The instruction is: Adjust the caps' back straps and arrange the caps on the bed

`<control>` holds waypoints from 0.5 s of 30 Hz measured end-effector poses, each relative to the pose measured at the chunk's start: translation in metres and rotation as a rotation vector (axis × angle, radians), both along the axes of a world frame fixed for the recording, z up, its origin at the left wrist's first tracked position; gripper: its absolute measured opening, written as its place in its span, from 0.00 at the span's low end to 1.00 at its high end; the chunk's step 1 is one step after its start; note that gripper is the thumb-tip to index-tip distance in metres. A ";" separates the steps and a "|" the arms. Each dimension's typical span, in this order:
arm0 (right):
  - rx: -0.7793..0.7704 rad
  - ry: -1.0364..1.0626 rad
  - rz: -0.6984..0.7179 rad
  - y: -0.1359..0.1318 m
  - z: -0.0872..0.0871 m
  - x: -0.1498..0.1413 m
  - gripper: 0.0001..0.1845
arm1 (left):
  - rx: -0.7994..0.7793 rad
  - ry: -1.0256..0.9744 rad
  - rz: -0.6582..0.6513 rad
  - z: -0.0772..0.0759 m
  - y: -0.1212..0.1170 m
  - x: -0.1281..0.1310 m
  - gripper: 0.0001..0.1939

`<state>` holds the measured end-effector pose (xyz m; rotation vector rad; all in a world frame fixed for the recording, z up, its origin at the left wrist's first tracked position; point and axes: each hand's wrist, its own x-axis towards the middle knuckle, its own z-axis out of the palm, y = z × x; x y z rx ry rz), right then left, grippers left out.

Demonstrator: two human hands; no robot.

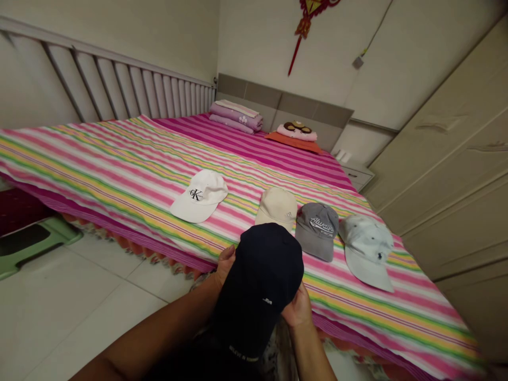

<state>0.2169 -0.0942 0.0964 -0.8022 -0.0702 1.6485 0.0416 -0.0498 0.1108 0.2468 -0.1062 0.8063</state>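
A dark navy baseball cap (270, 264) is held up in front of me, its brim pointing down toward my body. My left hand (226, 262) grips its left side, with some fingers hidden behind the cap. On the other side my right hand (298, 308) holds the edge, its fingers partly tucked under. Just beyond lies a beige cap (278, 205), partly covered by the navy one. To its right are a grey cap (317, 233) with white lettering and a pale, whitish cap (367, 248). A white cap (202, 194) with black letters rests farther left.
The caps lie on a bed with a striped sheet (130, 164). Folded purple bedding (236, 117) and a pink and orange stack (296, 136) sit by the headboard (273, 103). A green stool (39, 243) stands at left, a wardrobe (444, 148) at right.
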 end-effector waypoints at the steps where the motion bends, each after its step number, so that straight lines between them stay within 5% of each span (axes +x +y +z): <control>1: 0.001 -0.002 -0.001 0.000 0.000 -0.001 0.15 | 0.015 -0.010 -0.001 0.000 0.000 0.000 0.19; 8: 0.027 -0.001 0.002 0.004 0.002 -0.005 0.13 | 0.081 -0.053 -0.001 0.002 0.001 -0.002 0.19; 15: 0.135 0.020 -0.010 -0.001 0.017 -0.002 0.19 | -0.041 0.073 0.025 0.003 0.002 -0.010 0.20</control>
